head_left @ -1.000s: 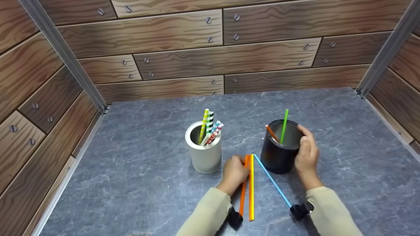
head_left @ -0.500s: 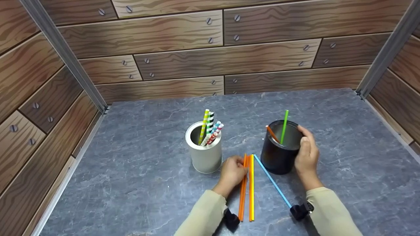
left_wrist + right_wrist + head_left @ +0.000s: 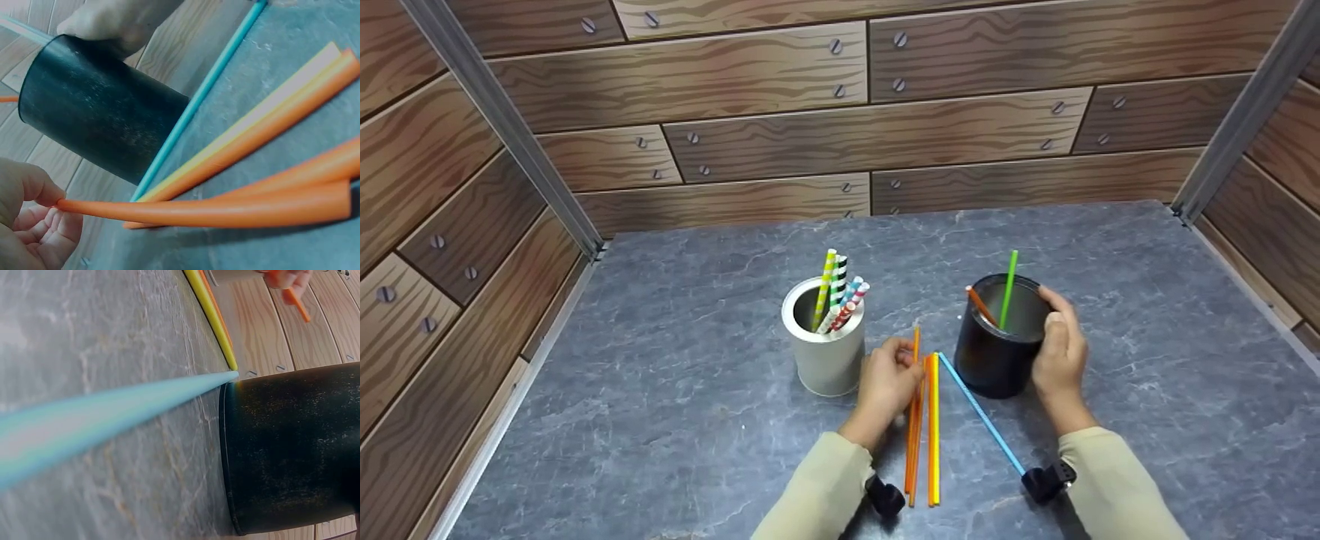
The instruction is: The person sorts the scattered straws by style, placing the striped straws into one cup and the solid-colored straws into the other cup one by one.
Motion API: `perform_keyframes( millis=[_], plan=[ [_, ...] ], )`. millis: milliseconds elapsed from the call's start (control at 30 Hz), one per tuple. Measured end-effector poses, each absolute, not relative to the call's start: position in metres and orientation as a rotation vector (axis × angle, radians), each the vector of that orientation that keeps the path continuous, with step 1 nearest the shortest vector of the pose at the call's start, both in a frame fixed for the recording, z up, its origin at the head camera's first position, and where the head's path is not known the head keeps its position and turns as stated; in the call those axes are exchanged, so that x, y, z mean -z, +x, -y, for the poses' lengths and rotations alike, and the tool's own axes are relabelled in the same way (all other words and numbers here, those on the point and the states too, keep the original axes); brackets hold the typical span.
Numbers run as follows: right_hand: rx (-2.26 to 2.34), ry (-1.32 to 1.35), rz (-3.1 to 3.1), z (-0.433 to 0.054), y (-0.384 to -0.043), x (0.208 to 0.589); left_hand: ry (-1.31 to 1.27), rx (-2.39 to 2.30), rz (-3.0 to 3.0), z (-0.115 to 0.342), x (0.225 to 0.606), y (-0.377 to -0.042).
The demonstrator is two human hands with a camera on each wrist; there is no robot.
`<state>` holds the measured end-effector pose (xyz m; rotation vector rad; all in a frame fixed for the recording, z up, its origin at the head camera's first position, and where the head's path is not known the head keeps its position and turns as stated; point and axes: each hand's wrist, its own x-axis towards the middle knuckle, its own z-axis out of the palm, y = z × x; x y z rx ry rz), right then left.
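My left hand (image 3: 889, 382) pinches an orange straw (image 3: 169, 214) between thumb and fingertips, seen in the left wrist view. Its far tip stands out beyond the fingers in the head view. Beside it another orange straw (image 3: 320, 166) lies on the table. My right hand (image 3: 1061, 360) holds the black cup (image 3: 990, 364) at its right side, thumb near the rim. Inside that cup lean a green straw (image 3: 1009, 289) and an orange-brown straw (image 3: 980, 306). Between the hands lie a yellow straw (image 3: 937, 442) with an orange one alongside, and a slanting blue straw (image 3: 982, 412).
Left of the black cup stands a white cup (image 3: 829, 367) with several patterned straws (image 3: 838, 289) in it. The grey marbled table (image 3: 675, 375) is bounded by wood-print walls (image 3: 780, 135) at the back and sides.
My left hand has shifted slightly left and drawn one orange straw forward, away from the one beside it, so its tip reaches further. The right hand and black cup have stayed put.
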<state>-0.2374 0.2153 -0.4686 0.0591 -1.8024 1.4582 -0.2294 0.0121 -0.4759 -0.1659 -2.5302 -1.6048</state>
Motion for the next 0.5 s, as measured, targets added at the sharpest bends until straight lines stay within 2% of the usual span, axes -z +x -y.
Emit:
perform_keyframes(
  millis=[500],
  plan=[
    [-1.490, 0.078, 1.774, -0.215, -0.238, 0.469, -0.332, 1.640, 2.252, -0.012, 0.438, -0.219]
  ],
)
